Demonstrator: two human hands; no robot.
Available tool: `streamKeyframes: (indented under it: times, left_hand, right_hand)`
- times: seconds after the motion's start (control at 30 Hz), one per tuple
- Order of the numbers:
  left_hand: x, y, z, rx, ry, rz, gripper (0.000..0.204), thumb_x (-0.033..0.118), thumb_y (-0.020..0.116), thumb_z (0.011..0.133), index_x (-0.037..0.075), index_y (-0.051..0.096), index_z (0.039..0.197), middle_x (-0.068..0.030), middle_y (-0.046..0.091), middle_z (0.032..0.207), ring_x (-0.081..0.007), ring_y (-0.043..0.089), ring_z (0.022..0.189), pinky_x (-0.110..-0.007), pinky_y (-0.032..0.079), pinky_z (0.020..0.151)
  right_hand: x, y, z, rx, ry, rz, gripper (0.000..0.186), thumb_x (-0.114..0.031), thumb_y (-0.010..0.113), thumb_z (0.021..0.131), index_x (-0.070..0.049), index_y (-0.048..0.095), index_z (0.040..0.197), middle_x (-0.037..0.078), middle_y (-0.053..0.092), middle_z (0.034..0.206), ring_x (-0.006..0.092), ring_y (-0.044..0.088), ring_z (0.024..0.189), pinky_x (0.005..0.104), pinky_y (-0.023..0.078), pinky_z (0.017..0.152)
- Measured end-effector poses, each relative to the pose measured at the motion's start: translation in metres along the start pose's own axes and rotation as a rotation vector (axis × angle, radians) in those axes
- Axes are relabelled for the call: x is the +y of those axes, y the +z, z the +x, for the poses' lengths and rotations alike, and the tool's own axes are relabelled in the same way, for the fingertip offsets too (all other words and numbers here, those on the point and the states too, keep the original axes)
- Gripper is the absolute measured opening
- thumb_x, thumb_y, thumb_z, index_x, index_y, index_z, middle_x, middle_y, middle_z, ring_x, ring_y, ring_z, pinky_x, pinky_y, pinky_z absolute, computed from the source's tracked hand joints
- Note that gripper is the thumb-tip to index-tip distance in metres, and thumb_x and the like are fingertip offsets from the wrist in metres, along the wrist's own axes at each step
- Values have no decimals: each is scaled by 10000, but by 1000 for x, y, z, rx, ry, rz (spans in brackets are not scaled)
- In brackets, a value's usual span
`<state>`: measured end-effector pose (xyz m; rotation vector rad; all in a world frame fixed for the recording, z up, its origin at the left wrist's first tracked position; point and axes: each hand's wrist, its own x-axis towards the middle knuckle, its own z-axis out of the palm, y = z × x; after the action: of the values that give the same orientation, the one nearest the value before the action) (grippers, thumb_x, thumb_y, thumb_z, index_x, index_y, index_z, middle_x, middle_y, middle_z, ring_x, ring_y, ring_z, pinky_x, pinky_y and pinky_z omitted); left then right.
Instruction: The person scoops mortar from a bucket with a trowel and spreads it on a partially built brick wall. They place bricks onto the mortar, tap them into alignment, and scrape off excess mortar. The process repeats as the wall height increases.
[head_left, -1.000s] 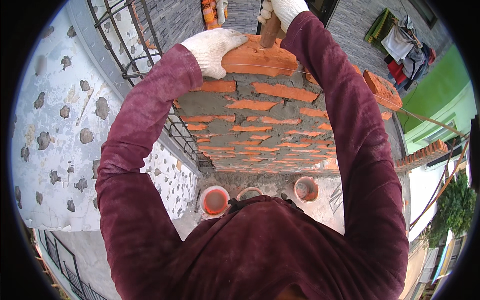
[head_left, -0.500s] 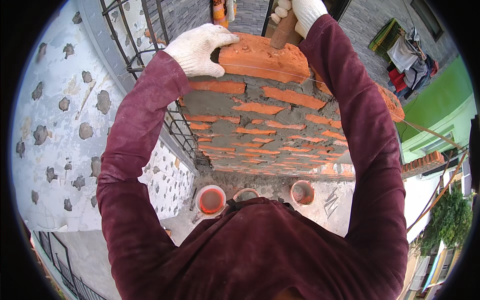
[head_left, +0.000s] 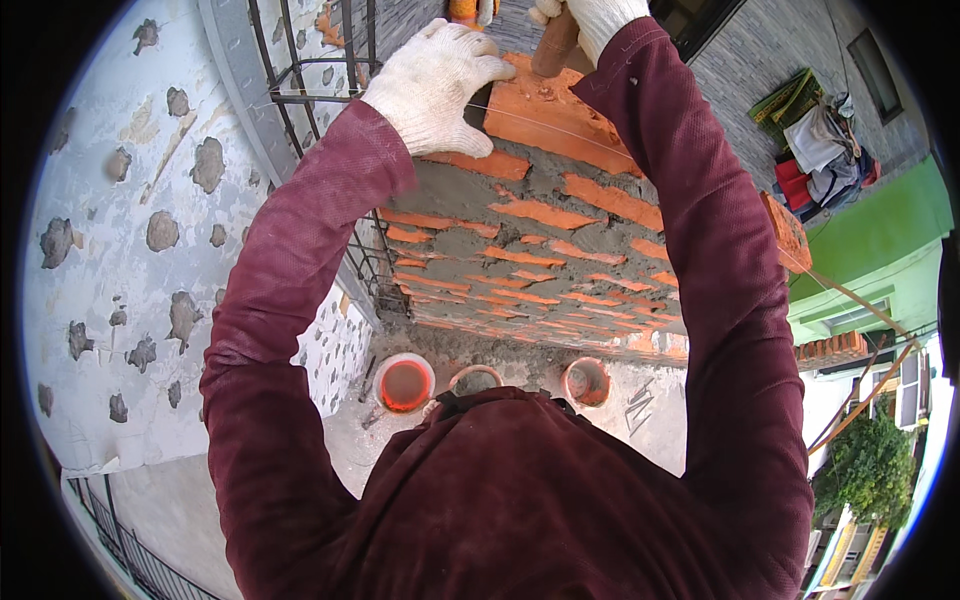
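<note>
Atop the wall (head_left: 540, 250), the brick (head_left: 550, 98) seems heavy, rigid, best gripped endwise; left hand (head_left: 437, 85) spreads beside it, right hand (head_left: 604, 22) clasps a brown handle (head_left: 554, 46).

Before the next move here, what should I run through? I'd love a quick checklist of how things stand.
1. Both hands gloved: ok, left hand and right hand wear white gloves.
2. Right hand's grip closed on the brown handle: ok.
3. Left fingers apart from the handle: ok, a gap shows between them.
4. String running across the front of the top brick: ok.
5. Brick level with the string: cannot tell from this steep, curved view.
6. Mortar filling the bed under that brick: cannot tell, mostly hidden.
</note>
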<state>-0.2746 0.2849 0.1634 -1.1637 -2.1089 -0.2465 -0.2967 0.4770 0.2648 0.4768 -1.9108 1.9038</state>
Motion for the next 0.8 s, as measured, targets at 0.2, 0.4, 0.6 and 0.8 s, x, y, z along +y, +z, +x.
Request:
streamKeyframes:
  times: [0.2, 0.4, 0.6, 0.8]
  left_hand:
    - [8, 12, 20, 66, 60, -40, 737, 448, 897, 677, 106, 669, 1289, -96, 630, 1365, -270, 547, 1334, -437, 327, 1248]
    - [15, -1, 21, -91, -30, 27, 722, 573, 845, 722, 105, 689, 1249, -101, 701, 1233, -259, 612, 1259, -427, 299, 1270]
    - [22, -2, 28, -80, -40, 18, 716, 603, 819, 752, 99, 695, 1246, -103, 715, 1214, -255, 618, 1251, -445, 282, 1276]
    - [16, -7, 15, -230, -89, 132, 713, 602, 816, 755, 96, 696, 1242, -99, 715, 1218, -251, 616, 1252, -441, 277, 1278]
  right_hand:
    - [-112, -21, 0, 62, -326, 82, 236, -204, 603, 1013, -147, 478, 821, -24, 417, 592, 150, 426, 477, 357, 431, 523]
    - [-11, -11, -25, 128, 132, 108, 113, -135, 634, 975, -98, 539, 927, 22, 468, 621, 188, 467, 475, 379, 439, 474]
    - [-79, -28, 12, 37, -130, 16, 154, -167, 627, 997, -126, 520, 896, 9, 463, 609, 165, 449, 469, 358, 437, 476]
    - [-4, -14, -37, 149, 74, 85, 147, -139, 620, 992, -83, 518, 903, 12, 441, 593, 176, 454, 449, 383, 447, 465]
